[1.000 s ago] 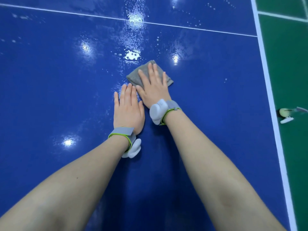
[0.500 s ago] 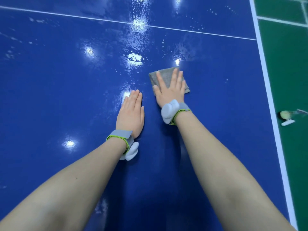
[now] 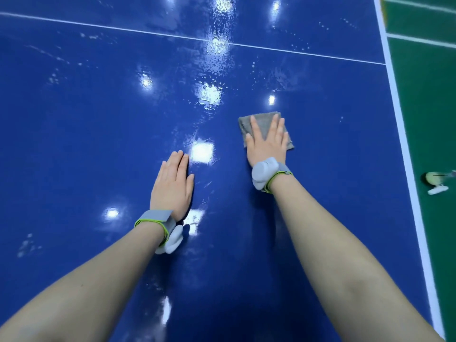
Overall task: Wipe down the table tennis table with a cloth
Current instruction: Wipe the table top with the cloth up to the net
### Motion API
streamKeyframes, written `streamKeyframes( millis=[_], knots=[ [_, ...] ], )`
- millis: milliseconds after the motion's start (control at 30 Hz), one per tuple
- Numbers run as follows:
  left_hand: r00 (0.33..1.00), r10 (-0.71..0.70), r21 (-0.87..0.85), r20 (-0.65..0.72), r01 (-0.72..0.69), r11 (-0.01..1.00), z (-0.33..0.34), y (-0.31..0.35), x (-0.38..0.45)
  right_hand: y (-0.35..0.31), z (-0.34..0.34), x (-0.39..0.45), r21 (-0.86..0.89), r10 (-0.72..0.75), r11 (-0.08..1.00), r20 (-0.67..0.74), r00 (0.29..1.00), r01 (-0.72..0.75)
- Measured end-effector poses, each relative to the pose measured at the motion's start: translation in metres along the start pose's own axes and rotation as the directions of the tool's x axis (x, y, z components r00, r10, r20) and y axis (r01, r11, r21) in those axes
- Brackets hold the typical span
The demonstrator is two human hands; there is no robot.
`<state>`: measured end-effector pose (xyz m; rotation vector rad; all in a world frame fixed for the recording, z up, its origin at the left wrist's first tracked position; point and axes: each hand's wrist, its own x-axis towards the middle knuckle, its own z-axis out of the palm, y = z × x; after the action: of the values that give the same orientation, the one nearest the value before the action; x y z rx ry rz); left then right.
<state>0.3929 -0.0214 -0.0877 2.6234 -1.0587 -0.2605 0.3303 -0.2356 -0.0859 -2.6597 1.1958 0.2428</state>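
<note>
The glossy blue table tennis table (image 3: pixel 86 124) fills the view, wet and streaked toward the far side. A small folded grey cloth (image 3: pixel 264 122) lies flat on it right of centre. My right hand (image 3: pixel 267 141) presses down on the cloth with straight, spread fingers, covering most of it. My left hand (image 3: pixel 172 186) lies flat on the bare table to the left and nearer to me, fingers together, apart from the cloth. Both wrists wear grey bands with white sensors.
A thin white centre line (image 3: pixel 172 35) crosses the table far ahead. The white-edged right side (image 3: pixel 404 154) borders a green floor (image 3: pixel 429 107). A small pale object (image 3: pixel 435 180) lies on the floor beside the table's right edge.
My right hand has slid the cloth rightward across the table, away from my left hand. My left hand has stayed flat in nearly the same place.
</note>
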Motion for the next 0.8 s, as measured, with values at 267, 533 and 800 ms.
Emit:
streamKeyframes(
  millis=[267,533,800],
  knots=[
    [0.996,-0.080,-0.021,-0.026,0.080,0.997,-0.001,-0.004,-0.022,-0.048,0.014,-0.042,-0.015,-0.165,0.986,0.050,0.985,0.166],
    [0.993,-0.116,-0.022,-0.013,0.115,0.993,-0.003,-0.012,-0.040,-0.068,0.028,-0.096,-0.041,-0.397,0.915,0.093,0.913,0.402],
    [0.990,-0.139,-0.016,-0.009,0.139,0.990,-0.007,-0.023,-0.064,-0.009,0.018,-0.084,-0.020,-0.044,0.999,0.017,0.999,0.045]
  ],
)
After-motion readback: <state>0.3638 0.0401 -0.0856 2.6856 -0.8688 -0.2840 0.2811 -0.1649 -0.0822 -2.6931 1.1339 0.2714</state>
